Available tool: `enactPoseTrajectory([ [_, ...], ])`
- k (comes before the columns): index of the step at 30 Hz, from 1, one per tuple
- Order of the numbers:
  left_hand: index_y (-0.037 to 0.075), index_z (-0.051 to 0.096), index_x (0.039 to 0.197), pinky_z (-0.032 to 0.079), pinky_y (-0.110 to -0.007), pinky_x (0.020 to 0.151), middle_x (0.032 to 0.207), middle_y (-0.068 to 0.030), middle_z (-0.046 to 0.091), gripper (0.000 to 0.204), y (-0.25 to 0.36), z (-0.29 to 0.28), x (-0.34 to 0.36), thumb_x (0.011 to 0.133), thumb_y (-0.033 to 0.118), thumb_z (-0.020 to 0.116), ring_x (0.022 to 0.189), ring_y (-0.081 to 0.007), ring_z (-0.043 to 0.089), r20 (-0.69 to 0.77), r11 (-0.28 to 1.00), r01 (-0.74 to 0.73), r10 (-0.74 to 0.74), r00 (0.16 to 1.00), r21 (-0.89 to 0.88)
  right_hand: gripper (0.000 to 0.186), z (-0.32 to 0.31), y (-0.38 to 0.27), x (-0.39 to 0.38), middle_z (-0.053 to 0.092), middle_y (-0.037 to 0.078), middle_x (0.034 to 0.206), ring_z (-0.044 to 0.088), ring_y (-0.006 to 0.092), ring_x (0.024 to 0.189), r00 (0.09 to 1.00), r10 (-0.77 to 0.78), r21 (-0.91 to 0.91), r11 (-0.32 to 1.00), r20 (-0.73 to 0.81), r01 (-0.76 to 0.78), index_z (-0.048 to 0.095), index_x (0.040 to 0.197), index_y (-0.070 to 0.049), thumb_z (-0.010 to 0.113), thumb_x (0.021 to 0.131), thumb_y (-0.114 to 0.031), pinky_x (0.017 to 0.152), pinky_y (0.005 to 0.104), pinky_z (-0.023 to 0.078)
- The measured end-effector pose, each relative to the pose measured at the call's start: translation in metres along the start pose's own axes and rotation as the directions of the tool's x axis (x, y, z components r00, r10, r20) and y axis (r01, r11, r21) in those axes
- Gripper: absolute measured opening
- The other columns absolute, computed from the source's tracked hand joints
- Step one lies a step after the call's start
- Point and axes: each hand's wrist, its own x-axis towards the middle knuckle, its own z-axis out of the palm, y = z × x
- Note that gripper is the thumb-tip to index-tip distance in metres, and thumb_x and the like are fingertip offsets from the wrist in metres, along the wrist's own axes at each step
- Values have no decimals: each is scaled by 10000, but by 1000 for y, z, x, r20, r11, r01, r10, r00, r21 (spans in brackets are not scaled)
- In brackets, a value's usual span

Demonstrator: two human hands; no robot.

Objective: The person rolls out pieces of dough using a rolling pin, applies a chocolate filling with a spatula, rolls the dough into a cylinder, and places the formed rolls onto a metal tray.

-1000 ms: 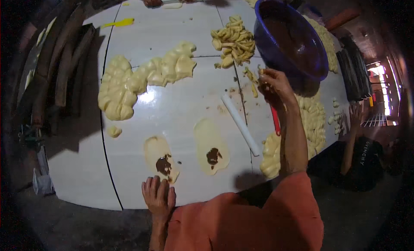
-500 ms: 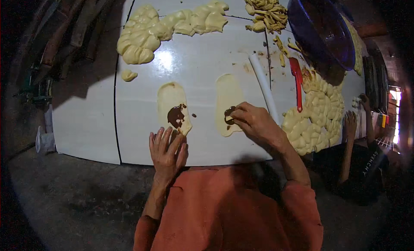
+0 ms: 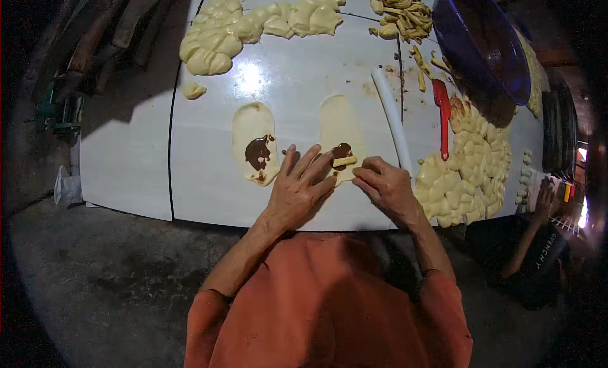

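Note:
Two flat oval dough sheets lie on the white table. The right dough sheet (image 3: 341,121) bears a patch of dark brown chocolate-like spread (image 3: 342,150), with a short pale yellow strip (image 3: 345,161) across it. My left hand (image 3: 299,183) has its fingers spread, with thumb and fingertips by that sheet's near left edge. My right hand (image 3: 387,189) is closed, fingers curled in a pinch at the sheet's near right corner. Farther left lies the other dough sheet (image 3: 252,119), with brown spread on its lower half and no hand on it.
A white rolling pin (image 3: 391,115) lies right of the sheets. Beyond it are a red spatula (image 3: 443,124), many dough pieces (image 3: 465,178), a pile of yellow strips (image 3: 405,13) and a dark blue basin (image 3: 484,51). More dough (image 3: 215,42) sits far left. Another person's hand (image 3: 543,197) is at right.
My left hand has moved right, from the left dough sheet to the right one. My right hand has let go of the yellow strip on the spread and shifted to the sheet's near corner.

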Motion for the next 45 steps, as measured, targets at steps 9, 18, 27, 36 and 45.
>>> enactPoseTrajectory([
  [9,75,722,1008,274,-660,1133,1409,-156,568,147,-5,0,19,909,183,716,1369,-411,455,-175,965,215,-241,955,-152,206,-12,7,17,711,159,998,696,289,797,889,458,514,761,6,-395,674,1110,-20,645,953,-150,736,362,555],
  [18,166,711,1131,226,-693,1166,1461,-148,508,279,-4,-2,25,853,152,739,1427,-416,382,-90,958,281,-275,957,56,232,-14,14,37,665,105,1106,706,299,883,994,93,117,989,-51,-86,691,1146,-85,657,941,-188,763,399,582],
  [27,125,756,1041,275,-658,1149,1408,-131,552,230,-9,-6,45,852,255,772,1411,-397,405,-22,987,157,-158,987,-41,194,-5,23,50,629,89,950,677,289,779,995,-98,76,992,-35,100,675,993,-76,689,941,-263,653,410,548],
  [36,149,697,1145,278,-654,1146,1325,-111,585,311,-12,-18,40,883,310,746,1348,-337,472,-70,987,158,-157,985,15,240,0,20,51,640,81,1094,677,240,922,966,-129,-143,985,-224,98,654,1094,-85,698,902,-223,690,368,572],
  [45,180,743,1036,463,-474,921,849,5,693,243,-30,-10,40,804,210,810,859,-221,667,-86,995,57,-51,995,76,224,2,26,56,637,49,971,681,237,818,982,-138,-63,989,-132,130,663,1096,-103,710,911,-221,651,363,554],
])
